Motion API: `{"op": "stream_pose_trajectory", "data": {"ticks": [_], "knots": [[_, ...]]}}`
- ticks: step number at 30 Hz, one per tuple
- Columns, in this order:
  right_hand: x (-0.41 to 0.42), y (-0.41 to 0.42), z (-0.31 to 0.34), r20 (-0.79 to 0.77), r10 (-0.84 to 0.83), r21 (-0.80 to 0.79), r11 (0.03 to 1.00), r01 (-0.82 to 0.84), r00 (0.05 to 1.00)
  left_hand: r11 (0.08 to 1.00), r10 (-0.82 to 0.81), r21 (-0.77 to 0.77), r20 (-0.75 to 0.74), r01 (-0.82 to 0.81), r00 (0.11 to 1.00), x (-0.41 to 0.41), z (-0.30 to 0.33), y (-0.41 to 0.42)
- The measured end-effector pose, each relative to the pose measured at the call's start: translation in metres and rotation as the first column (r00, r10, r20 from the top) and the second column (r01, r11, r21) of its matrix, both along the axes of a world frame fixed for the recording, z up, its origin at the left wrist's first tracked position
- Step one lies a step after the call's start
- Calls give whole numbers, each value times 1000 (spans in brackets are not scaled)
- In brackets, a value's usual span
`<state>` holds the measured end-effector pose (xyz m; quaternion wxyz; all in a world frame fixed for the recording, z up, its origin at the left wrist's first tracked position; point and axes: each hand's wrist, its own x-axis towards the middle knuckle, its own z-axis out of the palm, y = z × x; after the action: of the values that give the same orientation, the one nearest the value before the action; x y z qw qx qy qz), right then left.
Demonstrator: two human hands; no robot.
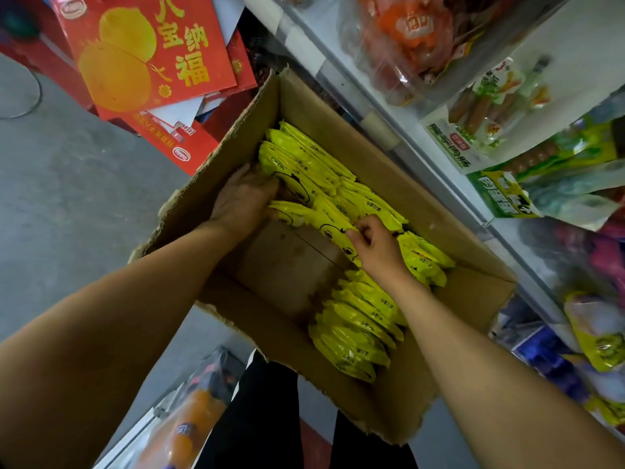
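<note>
Flanking the box (372, 157) of packets (311, 164) stand red cartons (142, 52) and snack shelves (406, 147).

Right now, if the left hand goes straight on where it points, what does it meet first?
The yellow packets: the left hand has its fingertips against that stack. Behind it, probably the cardboard box wall; depth is unclear.

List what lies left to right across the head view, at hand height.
Floor → box's left wall → left hand → right hand → box's right wall → green packet.
</note>
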<state>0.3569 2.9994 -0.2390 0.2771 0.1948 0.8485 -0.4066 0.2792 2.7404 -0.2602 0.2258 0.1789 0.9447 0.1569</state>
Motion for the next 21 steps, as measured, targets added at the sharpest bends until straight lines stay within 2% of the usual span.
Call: {"op": "stream_pose_trajectory", "data": {"ticks": [3, 6, 8, 11, 16, 21], "knots": [[0, 3, 12, -35, -50, 31, 998, 52, 998, 990, 139, -21, 189, -138, 972, 9, 17, -1], [2, 4, 32, -60, -75, 61, 995, 79, 995, 961, 270, -11, 265, -277, 926, 19, 37, 2], [6, 6, 45, -84, -99, 51, 993, 104, 991, 921, 349, 60, 308, -385, 885, 26, 50, 5], [13, 16, 69, -150, -99, 14, 995, 102, 984, 873, 424, 111, 308, -475, 851, 39, 74, 10], [34, 43, 112, -251, 3, -61, 998, -19, 968, 836, 486, 106, 311, -538, 816, 60, 123, 26], [75, 84, 167, -356, -113, -157, 986, 59, 927, 814, 458, 242, 289, -527, 840, 93, 182, 68]]}}
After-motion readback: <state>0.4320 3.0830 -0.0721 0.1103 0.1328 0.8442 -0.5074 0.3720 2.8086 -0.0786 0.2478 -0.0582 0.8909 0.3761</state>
